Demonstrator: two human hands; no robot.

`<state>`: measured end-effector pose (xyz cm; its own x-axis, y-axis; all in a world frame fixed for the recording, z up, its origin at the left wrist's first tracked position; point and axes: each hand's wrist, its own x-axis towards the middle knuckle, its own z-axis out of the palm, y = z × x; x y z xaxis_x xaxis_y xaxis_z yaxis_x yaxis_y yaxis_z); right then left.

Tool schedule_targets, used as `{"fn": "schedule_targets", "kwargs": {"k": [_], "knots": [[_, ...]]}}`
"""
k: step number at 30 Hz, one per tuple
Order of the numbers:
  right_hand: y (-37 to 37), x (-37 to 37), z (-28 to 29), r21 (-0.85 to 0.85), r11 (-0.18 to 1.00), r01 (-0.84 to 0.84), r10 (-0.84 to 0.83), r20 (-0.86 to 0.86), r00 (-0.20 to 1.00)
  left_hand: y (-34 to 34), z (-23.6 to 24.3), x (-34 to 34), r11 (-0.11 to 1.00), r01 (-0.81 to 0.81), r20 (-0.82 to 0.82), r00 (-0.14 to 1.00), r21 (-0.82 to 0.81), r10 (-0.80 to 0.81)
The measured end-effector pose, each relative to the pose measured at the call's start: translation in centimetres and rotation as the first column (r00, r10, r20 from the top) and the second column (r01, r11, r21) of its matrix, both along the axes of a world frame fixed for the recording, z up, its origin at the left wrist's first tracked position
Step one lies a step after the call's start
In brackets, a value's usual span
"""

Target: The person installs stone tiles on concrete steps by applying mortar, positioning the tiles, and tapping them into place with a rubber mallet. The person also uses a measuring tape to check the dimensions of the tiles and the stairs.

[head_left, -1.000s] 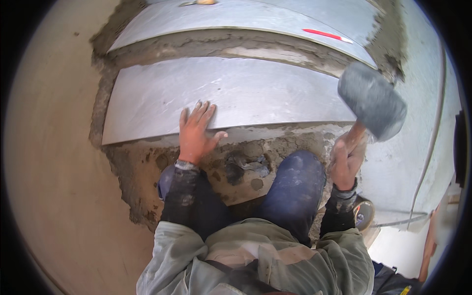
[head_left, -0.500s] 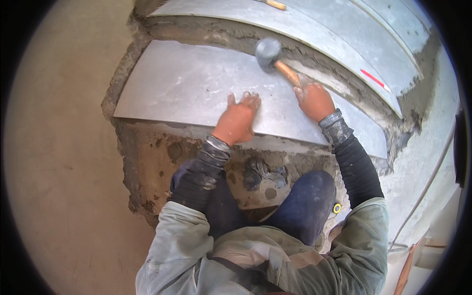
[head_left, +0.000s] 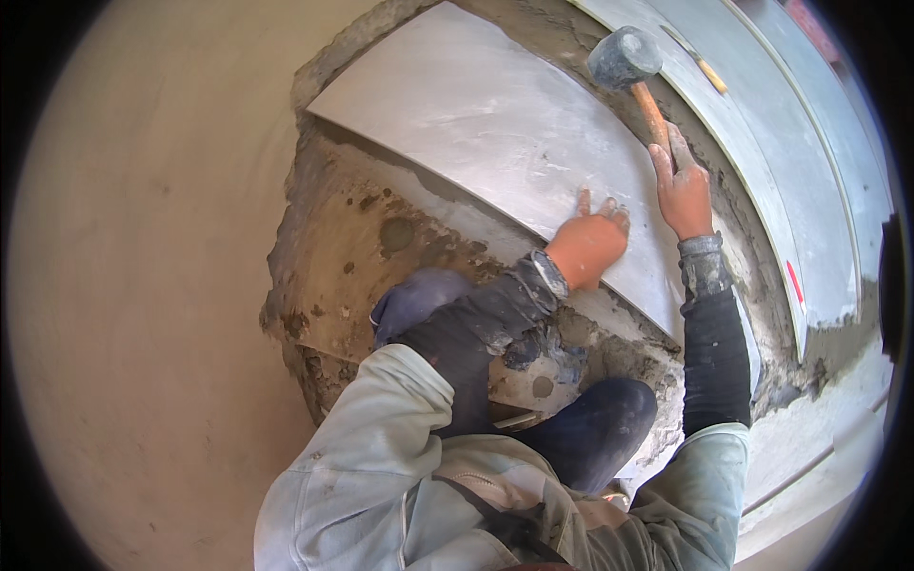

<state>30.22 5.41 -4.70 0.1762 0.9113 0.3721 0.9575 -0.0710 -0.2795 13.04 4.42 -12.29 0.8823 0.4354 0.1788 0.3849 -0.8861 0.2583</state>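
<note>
A large pale grey tile slab [head_left: 457, 105] lies across the stair step in front of me. My left hand [head_left: 588, 249] rests on it close to its near edge, fingers spread and apart. In my right hand [head_left: 685, 198] is the wooden handle of a rubber mallet [head_left: 625, 59]. The mallet's dark grey, dusty head points away from me, at the slab's far edge. I cannot tell whether the head touches anything.
Curved pale slabs [head_left: 762, 143] rise in steps on the right. On them lie a tool with a wooden handle [head_left: 709, 74] and a red pen-like stick [head_left: 795, 284]. A crumpled dark cloth [head_left: 562, 357] sits below my left wrist. Rough mortar [head_left: 314, 81] borders the slab.
The view has turned, so the slab now slants down to the right. Both hands appear farther right; the mallet, still in my right hand, is no longer blurred.
</note>
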Motion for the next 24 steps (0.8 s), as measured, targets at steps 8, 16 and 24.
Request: {"fn": "schedule_targets", "kwargs": {"k": [8, 16, 24], "knots": [[6.0, 0.0, -0.9, -0.118, 0.993, -0.023, 0.037, 0.114, 0.993, 0.4, 0.6, 0.9, 0.999, 0.037, -0.05, 0.998, 0.029, -0.036], [11.9, -5.8, -0.8, 0.114, 0.986, -0.121, 0.126, -0.04, 0.991, 1.3, -0.1, 0.9, 0.998, 0.062, 0.004, 0.998, -0.009, -0.062], [17.8, -9.6, 2.2, 0.127, 0.962, -0.24, 0.254, -0.106, 0.961, 1.2, -1.9, 0.8, 0.999, 0.027, 0.202, 0.979, 0.021, -0.031]]}}
